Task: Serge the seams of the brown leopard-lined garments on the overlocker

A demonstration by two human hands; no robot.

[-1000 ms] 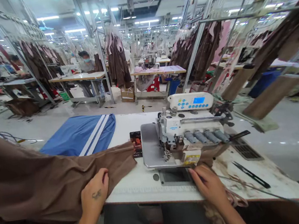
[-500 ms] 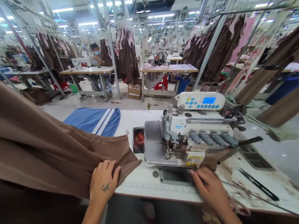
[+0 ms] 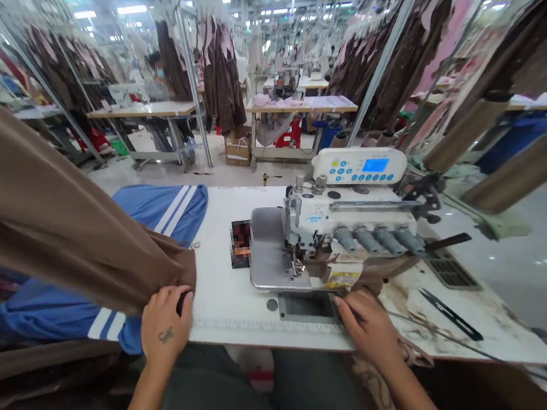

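Note:
My left hand (image 3: 165, 327) is closed on the gathered end of a long piece of brown fabric (image 3: 123, 252), which stretches up to the upper left. Under and beside that fabric lies a blue cloth with white stripes (image 3: 173, 211) at the left of the sewing table. My right hand (image 3: 370, 327) is by the front of the overlock sewing machine (image 3: 350, 215), its fingers curled at the right end of the dark recess in the tabletop. Whatever its fingertips pinch is hidden.
Black tweezers (image 3: 450, 315) lie on the white tabletop (image 3: 225, 299) to the right. A small dark item with a blurred picture (image 3: 242, 244) sits left of the machine's metal plate. Beyond are other sewing tables, a seated person (image 3: 155, 93) and hanging brown garments (image 3: 221, 77).
My left hand has drawn the brown fabric left, off the table's middle, uncovering more blue cloth. My right hand keeps its place by the machine. The view has shifted slightly.

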